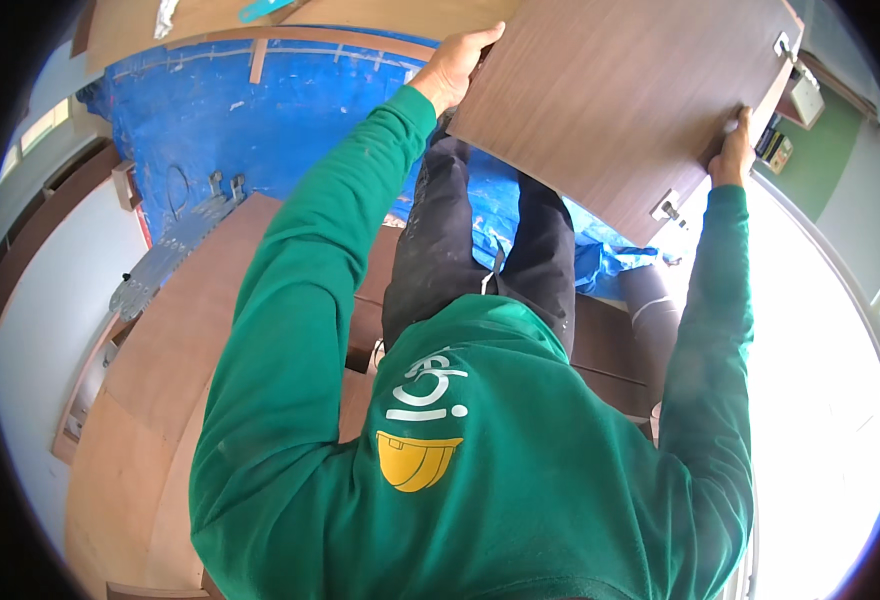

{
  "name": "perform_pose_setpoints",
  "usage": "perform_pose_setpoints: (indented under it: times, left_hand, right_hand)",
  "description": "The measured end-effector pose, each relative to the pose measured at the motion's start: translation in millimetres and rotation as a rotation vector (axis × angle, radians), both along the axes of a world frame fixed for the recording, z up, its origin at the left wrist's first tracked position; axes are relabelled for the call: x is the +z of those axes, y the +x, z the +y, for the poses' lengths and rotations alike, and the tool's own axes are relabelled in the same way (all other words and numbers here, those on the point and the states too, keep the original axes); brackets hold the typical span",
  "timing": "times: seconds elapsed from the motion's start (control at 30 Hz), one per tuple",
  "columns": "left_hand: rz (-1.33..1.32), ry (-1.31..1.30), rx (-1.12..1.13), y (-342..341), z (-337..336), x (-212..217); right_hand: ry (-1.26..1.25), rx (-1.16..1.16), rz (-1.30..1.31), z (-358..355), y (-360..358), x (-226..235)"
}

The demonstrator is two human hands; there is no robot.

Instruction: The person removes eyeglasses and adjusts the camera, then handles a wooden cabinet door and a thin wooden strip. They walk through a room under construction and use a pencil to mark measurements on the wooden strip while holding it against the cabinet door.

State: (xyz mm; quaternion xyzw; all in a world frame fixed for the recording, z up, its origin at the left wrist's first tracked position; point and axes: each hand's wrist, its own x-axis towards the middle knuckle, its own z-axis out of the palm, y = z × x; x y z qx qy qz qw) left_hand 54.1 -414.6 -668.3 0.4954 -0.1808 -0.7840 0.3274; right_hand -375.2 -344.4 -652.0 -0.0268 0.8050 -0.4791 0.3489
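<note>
Far to the left of the left hand, and closer to the body, a gray metal sheet is lying beside a big tan panel. A blue sheet is spreading out next to that hand, on its left. The left hand is gripping the board by its left edge; its thumb is showing, but its other fingers are mostly hiding, so I can't tell how they are bending. From this hand the board is reaching to the right. The dark legs are showing just below the left hand, with the board covering their far ends; I can't tell if it is resting on anything. The board's long way seems to be running away from the body and slanting right, but its far end is going out of view, so I'm not sure. The near hinge is sitting by the board's right edge, below and left of the right hand. The right hand is gripping that edge between the two hinges, so the board is lying to its left. Both hands are touching the board, and what seems to matter most is that the hinge side is lying by the right hand. The far hinge is sitting above and right of that hand, and a pale box is showing to its right.
</note>
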Motion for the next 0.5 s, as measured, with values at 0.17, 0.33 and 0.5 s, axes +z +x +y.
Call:
perform_pose_setpoints:
  times: [0.17,0.33,0.5]
  left_hand:
    - [0.0,0.091,-0.093,-19.4,-12.4,25.5]
    - [0.226,0.061,-0.145,-29.3,-8.4,51.8]
    - [0.155,-0.012,-0.342,-50.7,10.5,105.8]
  right_hand:
    - [0.016,0.006,-0.043,-6.6,-23.8,-46.5]
    - [-0.008,0.046,-0.117,3.2,-34.0,-65.9]
    - [-0.118,0.161,-0.171,11.5,-32.5,-61.5]
